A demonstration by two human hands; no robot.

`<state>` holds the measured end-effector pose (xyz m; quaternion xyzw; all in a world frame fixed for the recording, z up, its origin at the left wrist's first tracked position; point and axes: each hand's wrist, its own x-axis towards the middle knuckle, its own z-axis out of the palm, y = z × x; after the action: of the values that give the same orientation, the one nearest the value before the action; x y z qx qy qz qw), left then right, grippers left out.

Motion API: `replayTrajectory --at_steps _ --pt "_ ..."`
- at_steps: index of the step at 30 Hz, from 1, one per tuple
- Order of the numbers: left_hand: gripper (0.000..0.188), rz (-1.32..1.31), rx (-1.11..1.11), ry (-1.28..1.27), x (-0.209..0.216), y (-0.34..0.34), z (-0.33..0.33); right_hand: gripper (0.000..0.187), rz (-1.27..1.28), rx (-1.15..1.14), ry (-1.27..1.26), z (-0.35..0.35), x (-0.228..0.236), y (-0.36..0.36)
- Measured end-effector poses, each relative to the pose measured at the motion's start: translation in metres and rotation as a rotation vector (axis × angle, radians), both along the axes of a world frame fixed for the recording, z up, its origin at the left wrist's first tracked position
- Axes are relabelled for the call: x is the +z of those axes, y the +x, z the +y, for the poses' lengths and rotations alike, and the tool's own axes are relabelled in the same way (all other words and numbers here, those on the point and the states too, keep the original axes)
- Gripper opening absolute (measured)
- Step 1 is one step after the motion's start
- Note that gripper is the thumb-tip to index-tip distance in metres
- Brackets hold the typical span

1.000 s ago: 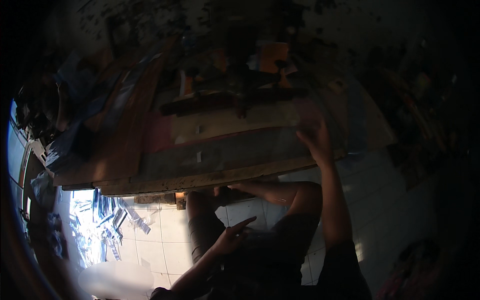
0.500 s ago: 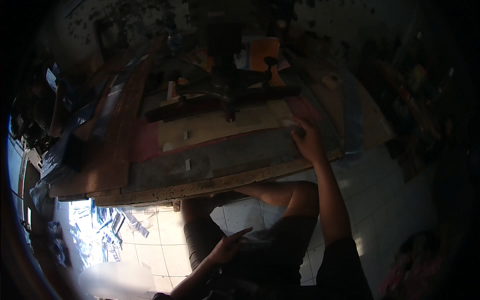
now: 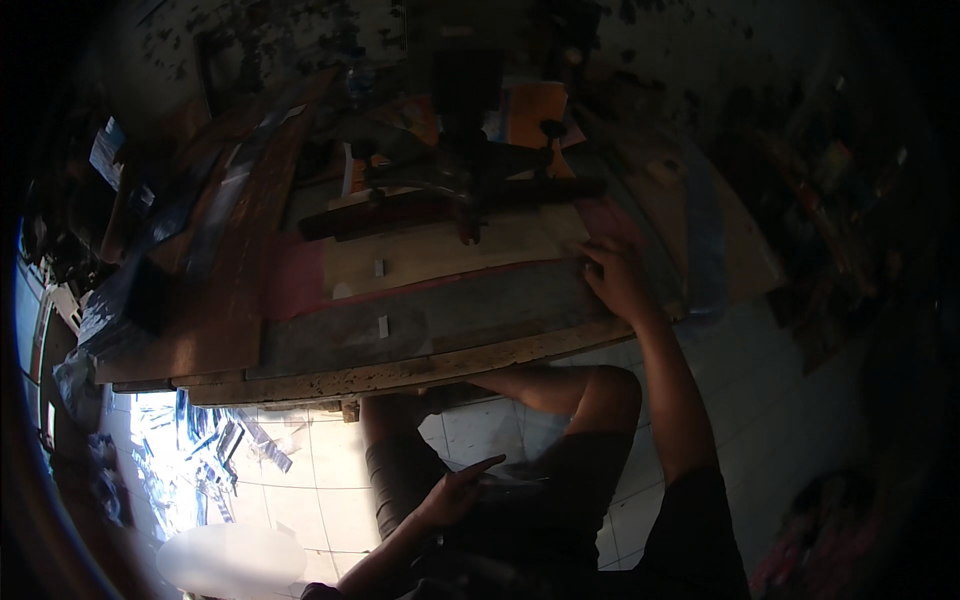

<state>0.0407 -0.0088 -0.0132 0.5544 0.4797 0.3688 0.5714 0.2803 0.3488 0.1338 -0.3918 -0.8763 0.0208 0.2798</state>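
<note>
White, shiny scraps [image 3: 205, 450] litter the tile floor [image 3: 340, 475] on our left, and above them a brown board [image 3: 222, 335] lies along that end of the table [image 3: 420, 376]. Next over, a pale yellow sheet [image 3: 440, 258] with pink ends lies mid-table, partly behind a dark metal frame [image 3: 465, 188]. Our left hand [image 3: 455, 497] sits low over our lap [image 3: 540, 520], one finger out; can't tell what its grip is doing. Our right hand [image 3: 618, 278] is at the sheet's right end, grip apart, thumb clear of the forefinger.
</note>
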Motion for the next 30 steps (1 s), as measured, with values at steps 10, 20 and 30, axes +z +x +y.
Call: replayTrajectory --at_steps 10,20,30 --pt "0.058 0.002 -0.008 -0.03 0.002 -0.001 -0.003 0.015 0.05 0.015 -0.106 0.006 0.01 0.0" --pt "0.058 -0.015 0.017 -0.031 0.023 -0.003 -0.008 0.012 -0.243 0.059 -0.073 -0.036 0.013 0.012" --pt "0.062 0.069 -0.003 0.085 0.043 0.001 -0.003 0.03 0.035 0.128 -0.192 -0.076 0.018 0.027"
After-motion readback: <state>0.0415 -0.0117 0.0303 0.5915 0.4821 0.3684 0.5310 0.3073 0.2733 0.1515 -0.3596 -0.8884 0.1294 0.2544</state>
